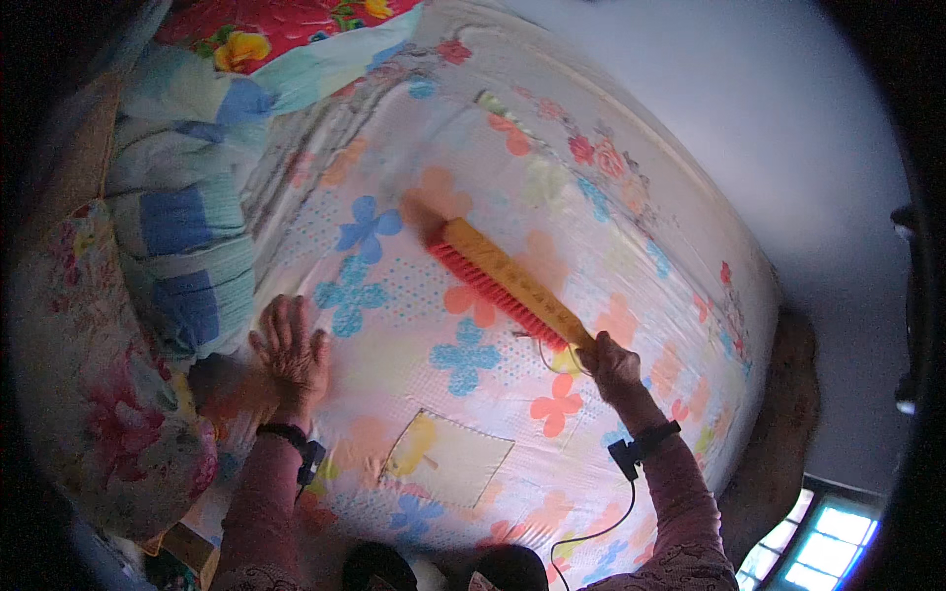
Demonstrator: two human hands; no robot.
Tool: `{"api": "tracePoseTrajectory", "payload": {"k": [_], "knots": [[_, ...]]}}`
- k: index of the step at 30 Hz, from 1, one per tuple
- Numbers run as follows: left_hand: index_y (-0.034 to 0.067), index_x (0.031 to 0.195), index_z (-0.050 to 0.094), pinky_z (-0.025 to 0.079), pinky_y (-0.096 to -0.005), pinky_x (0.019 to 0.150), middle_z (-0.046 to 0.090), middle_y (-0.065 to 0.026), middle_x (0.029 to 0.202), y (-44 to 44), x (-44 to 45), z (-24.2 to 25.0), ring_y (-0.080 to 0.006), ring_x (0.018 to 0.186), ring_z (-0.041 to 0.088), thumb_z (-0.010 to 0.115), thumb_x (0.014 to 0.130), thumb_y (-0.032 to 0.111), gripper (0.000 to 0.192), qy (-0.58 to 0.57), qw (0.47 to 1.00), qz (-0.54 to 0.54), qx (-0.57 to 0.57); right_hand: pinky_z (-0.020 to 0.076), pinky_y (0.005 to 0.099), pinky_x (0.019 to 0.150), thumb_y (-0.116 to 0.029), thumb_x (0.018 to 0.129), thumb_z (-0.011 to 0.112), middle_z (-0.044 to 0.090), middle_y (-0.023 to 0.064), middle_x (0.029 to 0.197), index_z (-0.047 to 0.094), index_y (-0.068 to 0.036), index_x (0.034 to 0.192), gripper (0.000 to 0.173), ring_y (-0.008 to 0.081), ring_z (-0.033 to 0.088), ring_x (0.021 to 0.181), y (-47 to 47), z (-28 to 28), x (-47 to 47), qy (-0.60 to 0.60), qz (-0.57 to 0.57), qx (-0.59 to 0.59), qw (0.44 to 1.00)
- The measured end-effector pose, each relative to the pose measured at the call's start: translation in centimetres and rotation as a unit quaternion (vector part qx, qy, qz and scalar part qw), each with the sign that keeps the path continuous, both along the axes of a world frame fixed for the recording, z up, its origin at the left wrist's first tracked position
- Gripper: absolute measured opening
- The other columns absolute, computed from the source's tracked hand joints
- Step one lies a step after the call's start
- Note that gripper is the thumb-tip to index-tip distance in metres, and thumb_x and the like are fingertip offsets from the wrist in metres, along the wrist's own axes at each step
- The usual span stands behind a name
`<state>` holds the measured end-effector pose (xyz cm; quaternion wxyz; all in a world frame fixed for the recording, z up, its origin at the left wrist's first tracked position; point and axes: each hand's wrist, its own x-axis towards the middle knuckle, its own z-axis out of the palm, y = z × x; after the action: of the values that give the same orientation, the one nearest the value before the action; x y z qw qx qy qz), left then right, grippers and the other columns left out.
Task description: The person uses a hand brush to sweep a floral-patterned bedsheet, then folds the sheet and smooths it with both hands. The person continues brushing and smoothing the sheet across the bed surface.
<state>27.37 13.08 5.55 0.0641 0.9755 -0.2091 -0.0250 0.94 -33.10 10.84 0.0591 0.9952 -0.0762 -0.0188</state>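
My right hand [615,366] grips the handle of a long wooden bed brush [510,278] with red bristles along one side. The brush lies slantwise over a floral bed sheet [399,332], its far end pointing up and left; whether the bristles touch the cloth I cannot tell. A thin cord loop hangs by its handle. Over the left part of the sheet, my left hand [290,353] has its fingers spread and holds nothing. A pale stitched patch [457,459] sits on the sheet between my forearms.
Left of the sheet lies a rumpled blue-and-green checked quilt [185,221], with a red floral cloth [295,37] above it. A floral-covered bundle [126,414] is at the far left. A pale wall [739,89] borders the right, with a window [828,547] at lower right. Cables trail from both wrist straps.
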Motion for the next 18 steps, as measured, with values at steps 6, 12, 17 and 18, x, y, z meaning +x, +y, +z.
{"api": "tracePoseTrajectory", "payload": {"k": [6, 12, 17, 18], "knots": [[0.017, 0.160, 0.025, 0.011, -0.0669, 0.118, 0.019, -0.0123, 0.167, 0.0, -0.2, -0.3, -0.0362, 0.154, 0.015, 0.043, 0.104, 0.037, 0.062, 0.003, 1.000, 0.001, 0.030, 0.0501, 0.0549, 0.074, -0.047, 0.101, 0.051, 0.070, 0.0229, 0.094, 0.064, -0.008, 0.104, 0.041, 0.0438, 0.068, 0.088, -16.4, -2.8, -3.0, -0.080, -0.467, 0.027, 0.880], [0.020, 0.156, 0.032, 0.017, -0.0678, 0.115, 0.026, -0.0103, 0.163, -0.4, -0.3, 0.4, -0.0338, 0.152, 0.020, 0.050, 0.100, 0.036, 0.061, -0.016, 0.999, -0.001, 0.028, 0.0478, 0.0482, 0.063, -0.039, 0.102, 0.056, 0.068, 0.0128, 0.085, 0.061, -0.008, 0.098, 0.032, 0.0300, 0.063, 0.073, -19.8, -3.9, -20.9, -0.283, -0.574, 0.126, 0.758], [0.020, 0.156, 0.033, 0.017, -0.0675, 0.116, 0.026, -0.0106, 0.163, -0.7, -0.2, 0.6, -0.0323, 0.152, 0.020, 0.049, 0.100, 0.035, 0.060, -0.009, 1.000, 0.001, 0.028, 0.0501, 0.0478, 0.060, -0.054, 0.097, 0.058, 0.060, 0.0109, 0.079, 0.056, -0.009, 0.110, 0.047, 0.0262, 0.059, 0.069, -3.8, 1.7, -39.9, -0.269, -0.782, 0.284, 0.485], [0.020, 0.156, 0.032, 0.017, -0.0680, 0.116, 0.025, -0.0105, 0.163, -0.7, -0.1, 0.6, -0.0317, 0.153, 0.019, 0.048, 0.101, 0.034, 0.059, -0.021, 0.999, -0.007, 0.040, 0.0505, 0.0477, 0.059, -0.057, 0.096, 0.058, 0.058, 0.0105, 0.078, 0.056, -0.009, 0.112, 0.050, 0.0255, 0.058, 0.069, -0.4, 2.4, -41.7, -0.262, -0.798, 0.324, 0.434]]}}
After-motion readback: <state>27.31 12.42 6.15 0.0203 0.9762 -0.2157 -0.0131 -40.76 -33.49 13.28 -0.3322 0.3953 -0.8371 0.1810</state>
